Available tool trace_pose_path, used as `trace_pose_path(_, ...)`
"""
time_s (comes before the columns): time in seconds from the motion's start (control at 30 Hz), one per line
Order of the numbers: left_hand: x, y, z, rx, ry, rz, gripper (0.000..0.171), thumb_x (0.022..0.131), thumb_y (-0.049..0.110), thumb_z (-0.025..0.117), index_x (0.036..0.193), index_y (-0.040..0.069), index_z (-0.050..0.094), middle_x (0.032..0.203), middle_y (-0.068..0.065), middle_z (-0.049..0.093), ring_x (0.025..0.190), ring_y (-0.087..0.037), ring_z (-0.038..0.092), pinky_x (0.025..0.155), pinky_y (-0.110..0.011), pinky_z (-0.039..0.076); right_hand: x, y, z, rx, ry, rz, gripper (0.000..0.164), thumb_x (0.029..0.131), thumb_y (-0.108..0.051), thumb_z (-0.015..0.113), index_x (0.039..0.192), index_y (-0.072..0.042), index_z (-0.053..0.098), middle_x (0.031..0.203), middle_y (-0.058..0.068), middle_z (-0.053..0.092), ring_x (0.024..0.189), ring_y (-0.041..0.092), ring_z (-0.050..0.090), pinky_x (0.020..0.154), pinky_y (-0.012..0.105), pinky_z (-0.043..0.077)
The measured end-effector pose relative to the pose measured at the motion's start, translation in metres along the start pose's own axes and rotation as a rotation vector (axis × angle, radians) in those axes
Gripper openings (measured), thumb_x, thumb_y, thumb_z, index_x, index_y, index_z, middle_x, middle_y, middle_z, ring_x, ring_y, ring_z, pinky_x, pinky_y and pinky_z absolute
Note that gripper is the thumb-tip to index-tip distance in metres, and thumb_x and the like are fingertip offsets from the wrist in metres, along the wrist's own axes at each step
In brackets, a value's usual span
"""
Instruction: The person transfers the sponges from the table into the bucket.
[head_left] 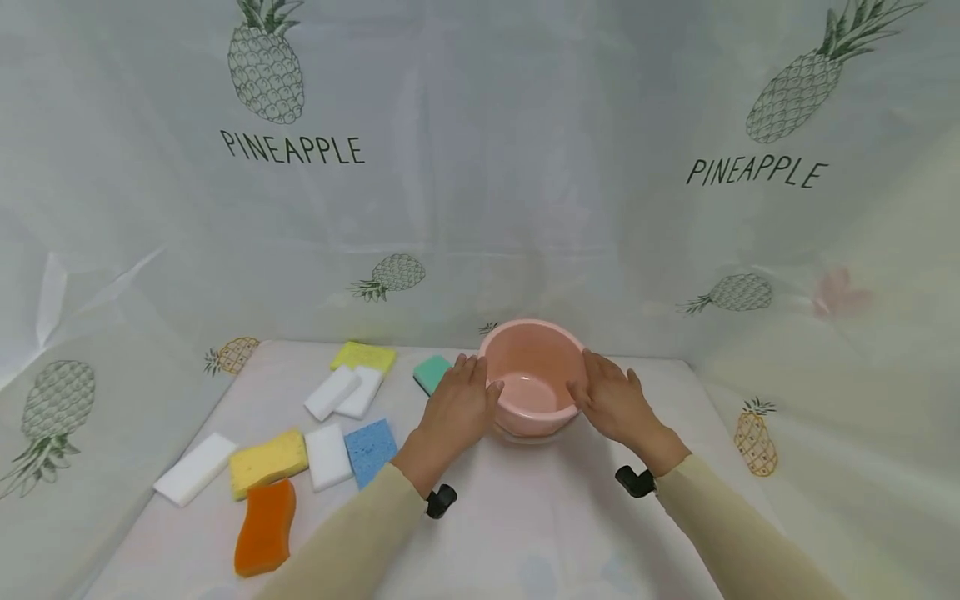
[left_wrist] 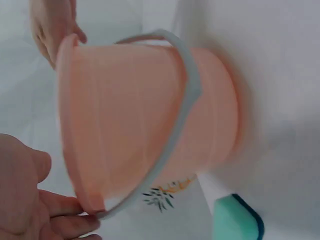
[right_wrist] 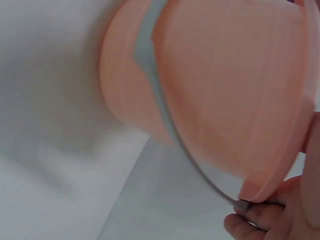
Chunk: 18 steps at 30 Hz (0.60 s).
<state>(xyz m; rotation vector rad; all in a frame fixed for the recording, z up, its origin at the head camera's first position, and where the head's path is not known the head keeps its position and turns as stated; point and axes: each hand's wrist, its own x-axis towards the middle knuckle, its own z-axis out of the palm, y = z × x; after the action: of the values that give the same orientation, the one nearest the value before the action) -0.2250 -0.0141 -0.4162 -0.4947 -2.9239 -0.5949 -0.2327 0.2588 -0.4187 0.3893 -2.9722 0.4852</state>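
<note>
A pink plastic bucket (head_left: 532, 396) with a pale grey handle (left_wrist: 189, 95) is at the back of the table, its mouth facing up toward the head camera. The handle hangs down along its near side. At the left rim, my left hand (head_left: 461, 400) holds the bucket, fingers against the outside near the handle's end and thumb over the mouth. My right hand (head_left: 618, 400) grips the opposite rim, its thumb on the inner side and fingers curled beneath the lip by the handle joint (right_wrist: 242, 204). Inside the bucket I see only its bare floor.
Left of the bucket lie a green sponge (head_left: 432, 373), a blue sponge (head_left: 371, 450), a yellow sponge (head_left: 268, 463), an orange wavy sponge (head_left: 266, 528), a lime-yellow sponge (head_left: 364, 357) and several white blocks (head_left: 197, 468). A pineapple-print sheet (head_left: 525, 183) hangs behind the table.
</note>
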Motion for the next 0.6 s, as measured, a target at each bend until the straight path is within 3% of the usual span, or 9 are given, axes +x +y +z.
trace_pose_path(0.1, 0.012, -0.01, 0.004, 0.079, 0.037, 0.026, 0.057, 0.113, 0.038, 0.045, 0.154, -0.002, 0.049, 0.158, -0.024, 0.049, 0.155, -0.043, 0.036, 0.124, -0.057, 0.034, 0.005, 0.004, 0.007, -0.021, 0.015, -0.005, 0.072, 0.113, -0.044, 0.039, 0.162, 0.008, 0.028, 0.164, 0.029, 0.037, 0.151, 0.051, 0.035, 0.116, 0.08, 0.021)
trace_pose_path(0.17, 0.022, -0.016, 0.005, 0.092, 0.027, 0.031, 0.055, 0.113, 0.037, 0.045, 0.154, 0.001, 0.049, 0.16, -0.022, 0.048, 0.156, -0.042, 0.034, 0.125, -0.057, 0.032, 0.009, 0.006, 0.009, -0.015, 0.025, -0.011, 0.072, 0.113, -0.045, 0.038, 0.162, 0.008, 0.029, 0.164, 0.029, 0.038, 0.15, 0.051, 0.036, 0.116, 0.08, 0.023)
trace_pose_path(0.4, 0.054, -0.035, 0.007, 0.018, -0.117, 0.081, 0.063, 0.111, 0.033, 0.033, 0.166, 0.004, 0.028, 0.174, -0.016, 0.026, 0.164, -0.034, 0.015, 0.131, -0.051, 0.018, 0.017, 0.012, 0.01, 0.014, 0.012, -0.02, 0.078, 0.112, -0.055, 0.036, 0.162, 0.005, 0.031, 0.163, 0.028, 0.041, 0.15, 0.051, 0.037, 0.116, 0.077, 0.026)
trace_pose_path(0.6, 0.062, -0.036, 0.014, -0.052, -0.166, 0.102, 0.071, 0.106, 0.036, 0.028, 0.168, 0.003, 0.016, 0.177, -0.015, 0.016, 0.165, -0.029, 0.012, 0.132, -0.045, 0.017, 0.025, 0.028, 0.003, 0.114, -0.035, -0.045, 0.079, 0.111, -0.053, 0.038, 0.164, 0.004, 0.025, 0.169, 0.028, 0.029, 0.156, 0.05, 0.027, 0.122, 0.071, 0.023)
